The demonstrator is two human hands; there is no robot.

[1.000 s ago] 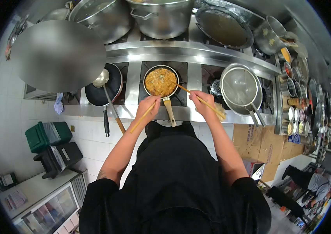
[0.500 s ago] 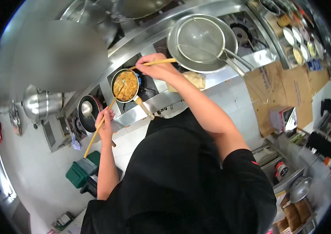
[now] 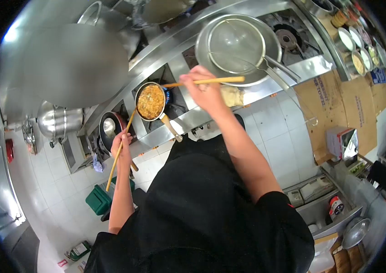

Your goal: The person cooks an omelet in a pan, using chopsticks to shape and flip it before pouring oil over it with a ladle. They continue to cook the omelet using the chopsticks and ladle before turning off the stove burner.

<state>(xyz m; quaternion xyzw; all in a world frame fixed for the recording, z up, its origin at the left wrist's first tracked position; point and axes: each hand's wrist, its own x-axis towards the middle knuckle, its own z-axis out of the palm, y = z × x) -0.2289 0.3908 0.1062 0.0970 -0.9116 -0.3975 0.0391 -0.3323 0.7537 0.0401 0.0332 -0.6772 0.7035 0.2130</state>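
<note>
Hands closed around wooden sticks, left hand (image 3: 122,140) and right hand (image 3: 202,88), tips at frying pan (image 3: 151,101) of browned food

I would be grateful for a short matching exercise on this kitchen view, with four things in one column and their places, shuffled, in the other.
Things:
1. strainer
2. ladle
3. food
4. cardboard

Places:
A. in the small pan beside the blue flame
B. on the floor
C. over the big bowl
D. in the black pan by the left hand

Pairs: 1-C, 2-D, 3-A, 4-B
</note>
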